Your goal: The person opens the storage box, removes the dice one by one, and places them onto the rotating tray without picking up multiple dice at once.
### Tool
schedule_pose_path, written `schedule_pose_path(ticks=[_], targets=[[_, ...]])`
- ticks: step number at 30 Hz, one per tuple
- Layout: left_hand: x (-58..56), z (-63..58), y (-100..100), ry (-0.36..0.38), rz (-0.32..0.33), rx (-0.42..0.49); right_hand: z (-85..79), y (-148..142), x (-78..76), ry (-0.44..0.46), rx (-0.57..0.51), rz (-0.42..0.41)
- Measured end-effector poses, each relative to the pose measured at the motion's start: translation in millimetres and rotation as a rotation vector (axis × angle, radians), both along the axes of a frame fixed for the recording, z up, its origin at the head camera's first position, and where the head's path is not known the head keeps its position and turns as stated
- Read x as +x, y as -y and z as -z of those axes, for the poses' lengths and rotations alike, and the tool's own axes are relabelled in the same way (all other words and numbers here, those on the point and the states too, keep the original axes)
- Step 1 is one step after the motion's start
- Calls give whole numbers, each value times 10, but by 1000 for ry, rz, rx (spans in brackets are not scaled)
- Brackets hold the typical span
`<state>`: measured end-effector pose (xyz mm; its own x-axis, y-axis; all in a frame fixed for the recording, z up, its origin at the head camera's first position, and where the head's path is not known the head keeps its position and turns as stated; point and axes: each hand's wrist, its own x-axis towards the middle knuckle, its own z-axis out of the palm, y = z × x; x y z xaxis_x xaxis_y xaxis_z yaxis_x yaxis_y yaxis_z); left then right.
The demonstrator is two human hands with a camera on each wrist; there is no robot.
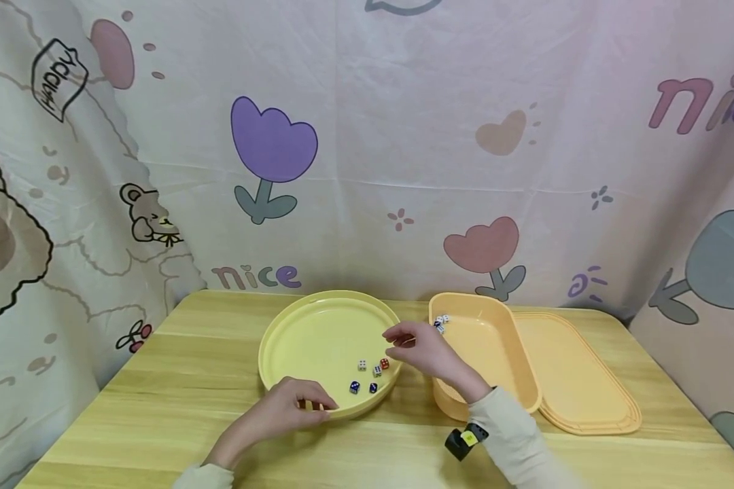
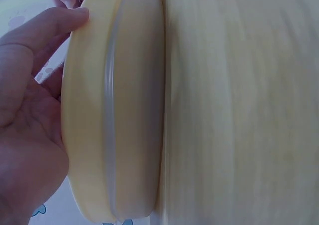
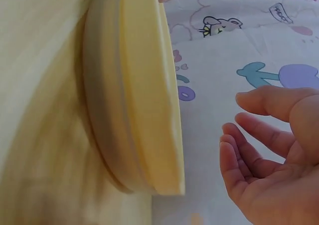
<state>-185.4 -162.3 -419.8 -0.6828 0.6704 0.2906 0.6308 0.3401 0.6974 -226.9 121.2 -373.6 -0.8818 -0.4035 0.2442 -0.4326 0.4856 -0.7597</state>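
A round yellow tray (image 1: pixel 318 333) with a raised rim stands on the table. Several dice lie in its right part, among them a red die (image 1: pixel 385 364), a white die (image 1: pixel 362 365) and a dark blue die (image 1: pixel 355 387). My left hand (image 1: pixel 293 402) holds the tray's near rim; in the left wrist view its thumb (image 2: pixel 75 18) lies on the rim's outer side and the other fingers are partly hidden behind. Over the tray's right edge hovers my right hand (image 1: pixel 425 350), fingers loosely bent. Nothing shows between its fingertips in the right wrist view.
Right of the tray stands a rectangular orange box (image 1: pixel 522 353) with several white and blue dice (image 1: pixel 442 320) in its far left corner. A flat orange lid (image 1: pixel 578 373) lies beside the box. Behind the wooden table (image 1: pixel 177 367) hangs a printed curtain (image 1: pixel 367 136).
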Motion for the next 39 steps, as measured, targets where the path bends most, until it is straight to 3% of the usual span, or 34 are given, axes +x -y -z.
schedule_pose_path(ticks=[8, 12, 19, 29, 39], targets=[[4, 1, 9, -8, 0, 1, -193, -201, -101, 5, 69, -26], [0, 0, 5, -20, 2, 2, -219, -377, -209, 11, 84, 22], [-9, -4, 9, -14, 5, -7, -132, -654, -434, 30, 58, 154], [-3, 10, 11, 21, 0, 5, -1, -875, -759, 72, 78, 260], [4, 7, -9, 16, 12, 34, 197, -923, -934, 103, 97, 322]])
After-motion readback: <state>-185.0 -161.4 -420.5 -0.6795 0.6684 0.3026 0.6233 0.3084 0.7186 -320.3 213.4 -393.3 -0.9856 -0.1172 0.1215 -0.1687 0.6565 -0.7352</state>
